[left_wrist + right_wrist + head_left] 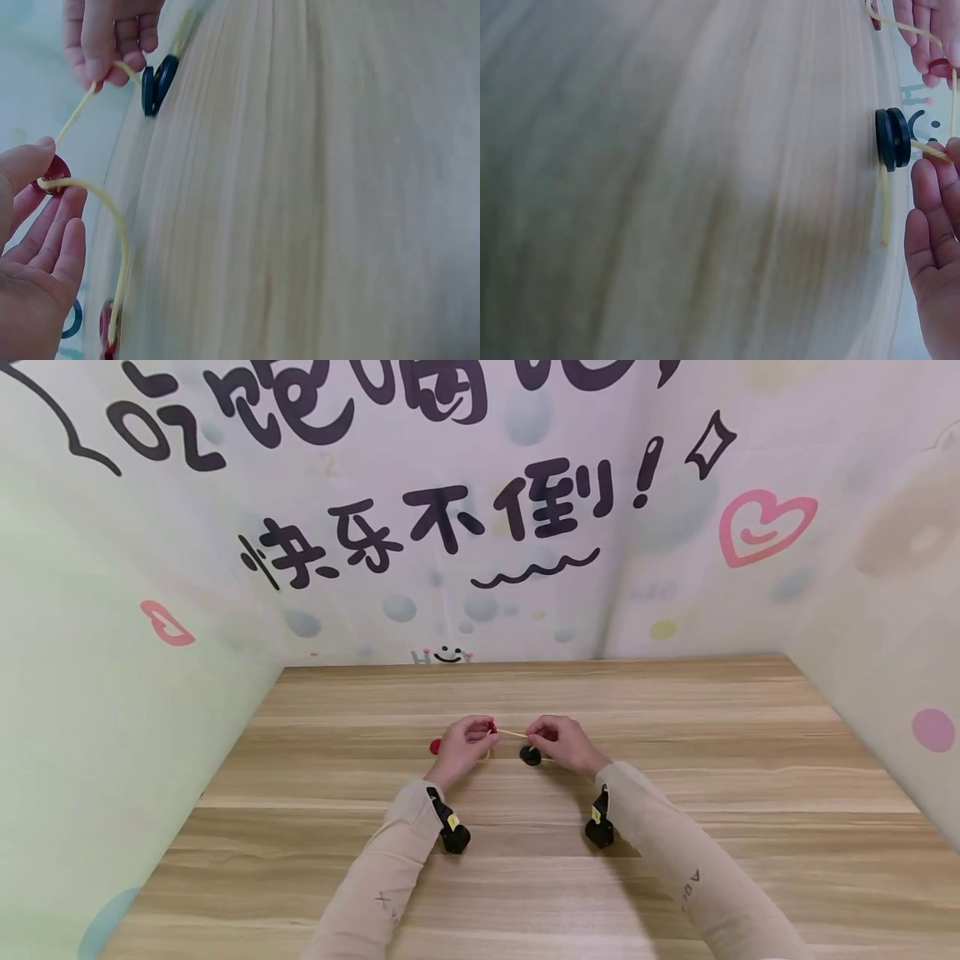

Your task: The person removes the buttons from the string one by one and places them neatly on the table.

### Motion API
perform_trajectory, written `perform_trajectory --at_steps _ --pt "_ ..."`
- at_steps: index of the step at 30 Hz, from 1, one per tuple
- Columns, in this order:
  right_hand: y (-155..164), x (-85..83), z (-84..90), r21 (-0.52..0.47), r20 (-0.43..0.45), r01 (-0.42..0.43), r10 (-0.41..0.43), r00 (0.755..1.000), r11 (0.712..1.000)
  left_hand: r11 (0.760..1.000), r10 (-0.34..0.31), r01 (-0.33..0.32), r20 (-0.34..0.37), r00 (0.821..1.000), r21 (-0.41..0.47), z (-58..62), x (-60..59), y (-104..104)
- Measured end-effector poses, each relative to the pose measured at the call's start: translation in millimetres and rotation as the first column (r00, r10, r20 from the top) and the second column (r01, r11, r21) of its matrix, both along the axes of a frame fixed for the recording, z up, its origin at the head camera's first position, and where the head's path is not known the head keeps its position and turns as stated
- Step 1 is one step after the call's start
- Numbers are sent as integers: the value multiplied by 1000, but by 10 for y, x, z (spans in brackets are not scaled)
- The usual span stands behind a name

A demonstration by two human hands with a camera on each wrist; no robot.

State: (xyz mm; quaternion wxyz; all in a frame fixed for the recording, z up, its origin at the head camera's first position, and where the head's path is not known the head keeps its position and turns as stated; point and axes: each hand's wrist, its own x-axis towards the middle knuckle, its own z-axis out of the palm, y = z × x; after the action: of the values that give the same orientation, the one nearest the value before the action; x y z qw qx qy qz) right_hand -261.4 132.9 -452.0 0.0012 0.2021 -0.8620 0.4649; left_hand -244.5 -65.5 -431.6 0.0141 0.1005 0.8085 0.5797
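Observation:
My left hand pinches a small red disc between thumb and fingers. A yellow cord passes through this disc and curves down to another red disc by the left hand. Opposite, my right hand pinches the cord between thumb and forefinger. The stretch between both hands is pulled nearly straight. Two black discs, face to face on the cord, sit just below the right fingertips, and a cord end sticks out past them. The other right fingers are loosely bent.
A wood-grain table lies under both hands. Behind it rises a pale wall covering with dark lettering and printed dots, and similar panels stand at both sides. Black wrist cameras are strapped over the beige sleeves.

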Motion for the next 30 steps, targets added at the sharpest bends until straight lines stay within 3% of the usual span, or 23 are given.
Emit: perform_trajectory --at_steps 2,6,10,17,25,30 --pt "5 -2 -6 2 3 -2 2 1000 1000 1000 16 -16 0 1000 -3 -12 -11 -39" --pt "19 -5 -14 14 14 3 -4 1000 1000 999 48 -48 -45 998 -11 -155 -110 -144" --pt "26 -3 -13 20 21 9 -9 1000 1000 998 66 -68 -67 996 -19 -151 -126 -244" --pt "13 0 -5 15 25 9 -10 1000 1000 993 107 -109 -31 994 -45 -108 -146 -449" --pt "10 -2 -20 13 3 11 -11 1000 1000 993 112 -112 -17 994 -48 -106 -128 -650" --pt "13 -2 -27 5 14 14 -14 1000 1000 988 117 -120 -37 992 -99 -121 -130 -760"
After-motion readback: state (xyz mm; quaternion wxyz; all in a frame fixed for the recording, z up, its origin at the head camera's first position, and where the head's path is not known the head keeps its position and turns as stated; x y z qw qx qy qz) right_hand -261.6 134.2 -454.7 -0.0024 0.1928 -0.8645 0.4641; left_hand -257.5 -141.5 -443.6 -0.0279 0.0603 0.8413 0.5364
